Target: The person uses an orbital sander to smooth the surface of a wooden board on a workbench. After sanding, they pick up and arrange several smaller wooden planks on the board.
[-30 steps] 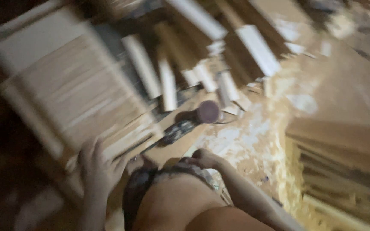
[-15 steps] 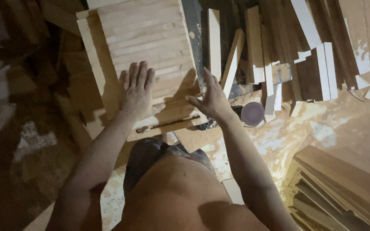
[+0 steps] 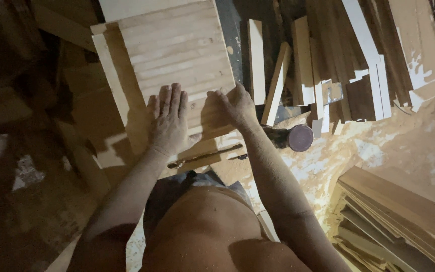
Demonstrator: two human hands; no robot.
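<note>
Fingers of left hand [image 3: 168,122] flat, together on slatted wooden panel [image 3: 177,50]; right hand [image 3: 231,106] fingers curled at panel's near edge.

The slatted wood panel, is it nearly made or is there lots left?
The slatted panel already looks joined, slats side by side in a frame. The left hand lies flat on it; the right hand grips its near edge. Many loose strips and stacked boards lie unused.

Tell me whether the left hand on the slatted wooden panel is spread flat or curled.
Spread flat: the left hand lies palm down on the slatted wooden panel, fingers extended, gripping nothing.
</note>
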